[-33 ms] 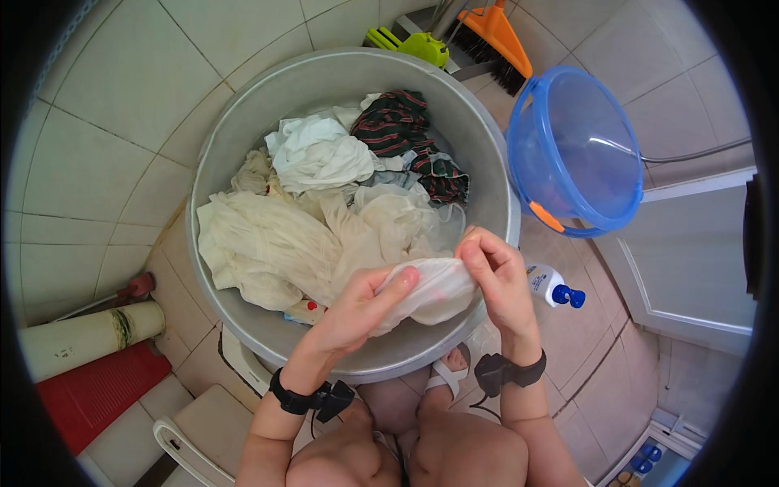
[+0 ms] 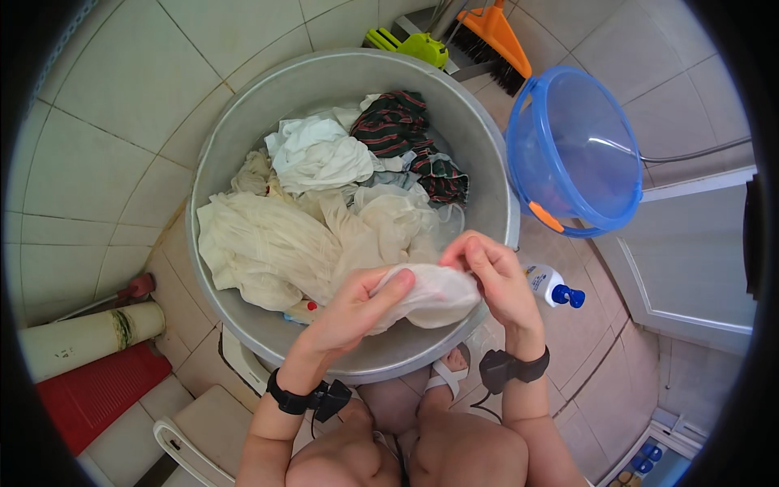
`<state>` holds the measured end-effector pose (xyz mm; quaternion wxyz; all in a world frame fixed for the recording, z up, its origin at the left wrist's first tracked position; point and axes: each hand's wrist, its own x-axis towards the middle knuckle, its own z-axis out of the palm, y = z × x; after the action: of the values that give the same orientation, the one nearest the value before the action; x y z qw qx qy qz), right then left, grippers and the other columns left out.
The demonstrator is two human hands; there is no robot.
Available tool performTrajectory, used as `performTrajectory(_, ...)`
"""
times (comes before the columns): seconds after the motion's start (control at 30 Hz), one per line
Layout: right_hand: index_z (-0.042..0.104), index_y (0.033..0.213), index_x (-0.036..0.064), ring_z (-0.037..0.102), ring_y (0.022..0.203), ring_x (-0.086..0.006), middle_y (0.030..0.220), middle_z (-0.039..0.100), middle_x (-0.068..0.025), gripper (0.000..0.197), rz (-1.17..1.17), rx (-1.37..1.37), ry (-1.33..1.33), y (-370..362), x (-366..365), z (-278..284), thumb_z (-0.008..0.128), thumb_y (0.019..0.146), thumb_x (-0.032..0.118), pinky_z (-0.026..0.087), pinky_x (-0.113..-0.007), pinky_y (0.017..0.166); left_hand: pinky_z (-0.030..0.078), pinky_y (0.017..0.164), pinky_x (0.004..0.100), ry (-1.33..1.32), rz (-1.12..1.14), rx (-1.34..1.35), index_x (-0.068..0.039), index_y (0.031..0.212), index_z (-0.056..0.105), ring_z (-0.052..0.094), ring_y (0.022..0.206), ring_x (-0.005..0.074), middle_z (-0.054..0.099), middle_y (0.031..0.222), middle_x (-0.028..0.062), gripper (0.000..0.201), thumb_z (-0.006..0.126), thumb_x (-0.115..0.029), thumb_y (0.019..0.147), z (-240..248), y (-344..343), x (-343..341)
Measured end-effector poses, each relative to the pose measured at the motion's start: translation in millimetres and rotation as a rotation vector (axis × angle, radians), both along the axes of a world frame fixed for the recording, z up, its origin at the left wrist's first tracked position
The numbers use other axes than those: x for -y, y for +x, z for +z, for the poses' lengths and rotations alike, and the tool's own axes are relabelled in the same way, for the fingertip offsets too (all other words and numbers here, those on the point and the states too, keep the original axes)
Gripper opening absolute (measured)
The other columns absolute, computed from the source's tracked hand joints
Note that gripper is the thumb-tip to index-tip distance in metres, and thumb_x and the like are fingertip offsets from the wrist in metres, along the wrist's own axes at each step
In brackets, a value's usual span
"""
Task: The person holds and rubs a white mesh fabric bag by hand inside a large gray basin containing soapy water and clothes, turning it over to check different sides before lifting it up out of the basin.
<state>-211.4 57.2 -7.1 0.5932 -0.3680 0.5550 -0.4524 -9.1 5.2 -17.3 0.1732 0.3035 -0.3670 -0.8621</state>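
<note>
A thin white cloth (image 2: 438,296) is stretched between my two hands over the near right rim of a large round metal basin (image 2: 480,134). My left hand (image 2: 353,307) grips its left end, thumb on top. Fingers of my right hand (image 2: 499,280) are closed at its upper right edge, partly hiding that edge. A faint pinkish patch shows through the fabric. Inside the basin lie a cream garment (image 2: 264,243), sheer off-white fabric (image 2: 389,215), a bunched white garment (image 2: 316,154) and a dark garment with red stripes (image 2: 391,122).
A blue bucket (image 2: 535,154) stands right of the basin, near a white pump bottle with a blue top (image 2: 545,284). Behind are an orange broom (image 2: 497,36) and a lime-green tool (image 2: 422,49). At left lie a red ridged board (image 2: 101,398) and a pale cylinder (image 2: 89,337).
My right hand has shifted slightly, its fingertips moving a little left and down along the cloth's edge. The cloth's right end bulges a bit further right. My left hand is nearly still.
</note>
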Motion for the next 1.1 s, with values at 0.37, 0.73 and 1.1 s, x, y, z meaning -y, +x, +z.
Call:
performTrajectory(0.37,0.062,0.087,0.0046,0.052,0.074,-0.012,0.079,0.056,-0.0006,0.009,0.13,-0.368,-0.066,-7,-8,-8,0.062,0.079,0.008,0.042,-0.026,0.064,0.04,0.064,0.0243,-0.731,-0.183,0.131,-0.002,0.099,0.064,0.05,0.069,0.0118,0.056,0.075,0.0038,0.018,0.058,-0.016,0.088,16,18,17)
performTrajectory(0.73,0.055,0.097,0.0022,0.051,0.082,-0.0101,0.098,0.054,-0.0033,0.009,-0.075,-0.088,-0.408,-7,-7,29,0.051,0.091,0.007,0.041,-0.021,0.073,0.043,0.063,0.033,-0.888,-0.307,0.435,-0.013,0.133,0.04,0.048,0.062,0.0235,0.046,0.07,0.0079,0.069,0.066,-0.01,0.07,34,5,21)
performTrajectory(1.1,0.049,0.116,-0.0034,0.05,0.11,-0.0228,0.117,0.052,-0.017,0.043,0.167,-0.11,-0.566,-7,20,29,0.065,0.083,0.018,0.038,-0.035,0.093,0.042,0.076,0.0329,-1.179,-0.027,0.374,-0.002,0.096,0.057,0.05,0.086,0.0273,0.049,0.095,0.0101,0.033,0.066,-0.001,0.064,20,10,25)
